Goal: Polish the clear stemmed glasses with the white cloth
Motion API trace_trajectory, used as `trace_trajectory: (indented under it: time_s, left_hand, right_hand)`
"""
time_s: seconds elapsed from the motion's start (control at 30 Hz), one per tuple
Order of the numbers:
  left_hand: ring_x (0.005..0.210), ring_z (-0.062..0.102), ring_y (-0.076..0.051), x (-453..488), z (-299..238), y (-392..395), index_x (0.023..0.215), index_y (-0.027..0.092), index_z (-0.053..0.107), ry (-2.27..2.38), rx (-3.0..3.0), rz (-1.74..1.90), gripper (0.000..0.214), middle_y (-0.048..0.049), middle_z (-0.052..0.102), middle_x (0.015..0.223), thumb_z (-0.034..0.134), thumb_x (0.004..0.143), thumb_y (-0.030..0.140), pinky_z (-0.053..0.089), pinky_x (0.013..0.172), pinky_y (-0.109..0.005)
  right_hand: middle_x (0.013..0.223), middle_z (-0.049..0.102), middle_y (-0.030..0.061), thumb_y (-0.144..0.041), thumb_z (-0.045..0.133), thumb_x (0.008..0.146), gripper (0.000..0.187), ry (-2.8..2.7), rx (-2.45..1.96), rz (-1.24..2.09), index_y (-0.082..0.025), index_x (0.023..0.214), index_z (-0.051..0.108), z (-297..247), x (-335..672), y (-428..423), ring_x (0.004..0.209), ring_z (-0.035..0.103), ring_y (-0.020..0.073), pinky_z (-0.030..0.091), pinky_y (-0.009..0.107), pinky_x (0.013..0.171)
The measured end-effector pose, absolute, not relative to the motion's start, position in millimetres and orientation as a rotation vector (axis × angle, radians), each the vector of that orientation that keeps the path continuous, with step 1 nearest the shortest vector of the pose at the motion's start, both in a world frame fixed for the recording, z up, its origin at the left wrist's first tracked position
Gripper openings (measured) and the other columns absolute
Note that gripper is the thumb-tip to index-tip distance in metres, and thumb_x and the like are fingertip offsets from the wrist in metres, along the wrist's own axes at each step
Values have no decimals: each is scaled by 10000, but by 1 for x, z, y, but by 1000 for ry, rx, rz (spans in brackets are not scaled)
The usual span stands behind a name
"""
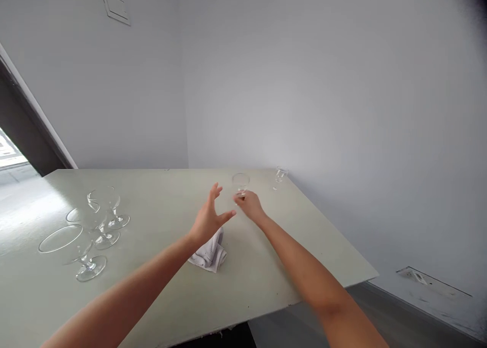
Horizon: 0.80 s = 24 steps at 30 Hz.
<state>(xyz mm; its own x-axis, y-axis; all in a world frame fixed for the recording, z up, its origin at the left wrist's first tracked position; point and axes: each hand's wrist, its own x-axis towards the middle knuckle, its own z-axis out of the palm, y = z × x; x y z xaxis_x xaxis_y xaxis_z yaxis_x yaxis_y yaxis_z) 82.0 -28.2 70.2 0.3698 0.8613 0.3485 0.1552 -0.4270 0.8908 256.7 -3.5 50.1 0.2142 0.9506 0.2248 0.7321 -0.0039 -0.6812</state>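
Observation:
My right hand (249,204) is closed around the lower part of a clear stemmed glass (241,179), whose bowl rises above the fingers near the far side of the table. The glass's foot is hidden by the hand. To its left, my left hand (211,213) is raised with thumb and fingers spread, holding nothing. A crumpled white cloth (211,254) lies on the table below the left hand, partly covered by the wrist and forearm.
Three stemmed glasses stand at the left, the nearest glass (91,268) closest to me. Another small glass (280,175) stands at the far right corner. The pale table (160,297) ends at the wall behind and at a slanting right edge.

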Motion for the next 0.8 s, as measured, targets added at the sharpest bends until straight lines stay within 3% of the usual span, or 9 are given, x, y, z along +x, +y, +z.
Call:
trace_trajectory:
  time_s: [0.17, 0.37, 0.73, 0.8]
  left_hand:
    - [1102, 475, -207, 32, 18, -39, 1256, 293, 328, 1108, 2015, 1059, 477, -56, 490, 1200, 466, 800, 312, 376, 923, -423]
    - [984, 543, -177, 15, -13, -34, 1225, 291, 349, 1287, 1967, 903, 429, -36, 540, 1111, 441, 807, 310, 438, 855, -366]
    - [944, 546, -161, 15, -11, -29, 1166, 283, 412, 1307, 1876, 837, 377, -17, 569, 1044, 445, 791, 304, 430, 842, -330]
    - [938, 540, -152, 16, -12, -30, 1162, 277, 415, 1302, 1859, 843, 383, -14, 568, 1033, 452, 780, 274, 419, 856, -323]
  right_hand:
    - [859, 640, 87, -254, 509, 798, 180, -1239, -1970, 403, -129, 768, 633, 29, 335, 29, 770, 591, 181, 418, 266, 681]
    - [1122, 530, 76, -313, 496, 863, 306, -1004, -2087, 459, -160, 1128, 502, 7, 383, 58, 936, 554, 182, 478, 388, 783]
    - [1132, 525, 78, -312, 486, 868, 296, -899, -2119, 386, -163, 1123, 507, -7, 399, 87, 942, 551, 183, 476, 387, 788]
    - [1056, 566, 71, -295, 535, 836, 285, -897, -2116, 350, -148, 1081, 536, -6, 397, 83, 903, 567, 183, 472, 358, 772]
